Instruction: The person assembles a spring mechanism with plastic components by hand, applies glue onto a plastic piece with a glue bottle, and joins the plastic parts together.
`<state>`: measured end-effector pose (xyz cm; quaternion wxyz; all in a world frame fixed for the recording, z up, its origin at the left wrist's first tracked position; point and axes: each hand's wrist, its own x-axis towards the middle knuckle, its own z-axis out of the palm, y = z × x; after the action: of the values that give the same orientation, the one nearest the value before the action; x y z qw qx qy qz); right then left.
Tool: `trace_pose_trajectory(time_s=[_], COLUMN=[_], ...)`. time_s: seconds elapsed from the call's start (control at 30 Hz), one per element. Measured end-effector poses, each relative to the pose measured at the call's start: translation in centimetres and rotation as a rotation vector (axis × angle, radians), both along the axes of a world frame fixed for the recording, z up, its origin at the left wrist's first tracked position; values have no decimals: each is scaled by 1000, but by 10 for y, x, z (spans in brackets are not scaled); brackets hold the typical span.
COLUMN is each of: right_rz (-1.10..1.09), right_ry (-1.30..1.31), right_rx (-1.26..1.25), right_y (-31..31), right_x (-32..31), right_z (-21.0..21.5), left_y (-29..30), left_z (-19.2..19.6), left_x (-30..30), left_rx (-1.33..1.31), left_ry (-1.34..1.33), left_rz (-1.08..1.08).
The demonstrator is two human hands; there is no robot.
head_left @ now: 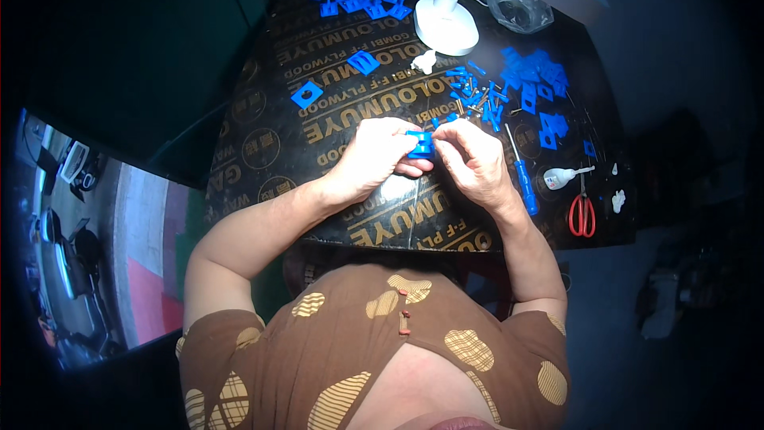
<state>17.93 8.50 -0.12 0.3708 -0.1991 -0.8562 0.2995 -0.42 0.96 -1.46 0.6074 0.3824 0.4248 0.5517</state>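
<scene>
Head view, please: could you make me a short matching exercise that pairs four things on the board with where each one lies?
Things:
1. blue part
2. scissors
3. white lamp base
4. blue screwdriver

Places:
A. far edge of the black board, by the upright blue pieces
B. between the left hand and right hand
C. near the board's right edge, red handles toward the person
D. just right of the right hand

Pairs: 1-B, 2-C, 3-A, 4-D
</scene>
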Motion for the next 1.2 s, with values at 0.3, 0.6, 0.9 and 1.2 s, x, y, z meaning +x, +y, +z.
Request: trace_pose_trajectory(time_s=[0.3, 0.6, 0.9, 1.2], right_rz=[-8, 1, -3, -12], right_ry=[-41, -50, 23, 36], right_rx=[-27, -59, 5, -48], right_y=[-2, -2, 2, 1], right_x=[0, 0, -3, -3], right_z=[2, 1, -7, -7], left_y=[0, 0, 0, 2], left_z=[-4, -4, -2, -8], left_x=[0, 2, 0, -4], left_rx=[7, 10, -39, -22], left_ry=[-10, -31, -110, -136], left_rz=[-13, 2, -24, -39])
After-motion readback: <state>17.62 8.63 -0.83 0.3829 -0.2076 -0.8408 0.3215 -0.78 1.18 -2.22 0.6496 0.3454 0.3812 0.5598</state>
